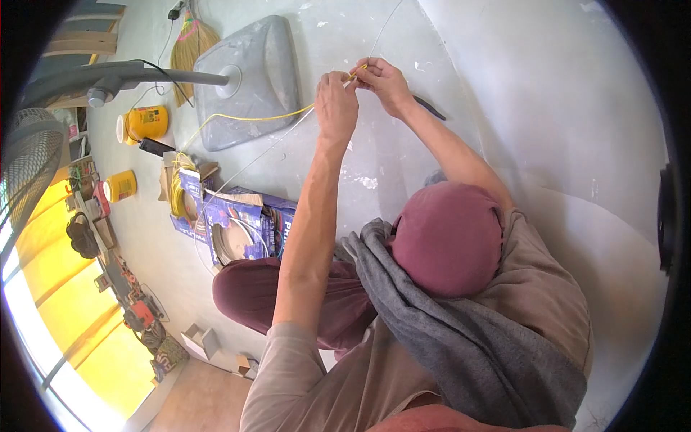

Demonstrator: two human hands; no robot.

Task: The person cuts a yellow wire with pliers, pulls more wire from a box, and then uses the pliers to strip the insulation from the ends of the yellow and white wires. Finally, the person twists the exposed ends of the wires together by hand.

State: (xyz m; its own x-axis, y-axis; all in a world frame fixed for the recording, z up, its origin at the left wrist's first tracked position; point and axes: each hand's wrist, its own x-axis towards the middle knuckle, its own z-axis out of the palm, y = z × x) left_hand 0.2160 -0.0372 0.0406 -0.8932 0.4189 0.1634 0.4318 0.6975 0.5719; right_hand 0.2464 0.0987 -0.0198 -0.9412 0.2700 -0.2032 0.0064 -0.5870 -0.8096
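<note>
My left hand [336, 104] and my right hand [385, 83] meet close together over the pale floor, at arm's length. Between their fingertips they pinch the end of a yellow wire [252, 118] together with a thin white wire [266, 150]. The yellow wire runs left and down to a coil [180, 194] in an open cardboard box. The white wire trails the same way toward the blue boxes [248, 223]. Another white strand [389, 18] leads up and away from my hands. How the wire ends are joined is hidden by my fingers.
A dark hand tool [430, 108] lies on the floor just right of my right hand. A grey fan base [259, 72] with its pole and the fan head [29, 158] stand on the left. Yellow tubs [146, 122], a broom [191, 36] and clutter line the left wall.
</note>
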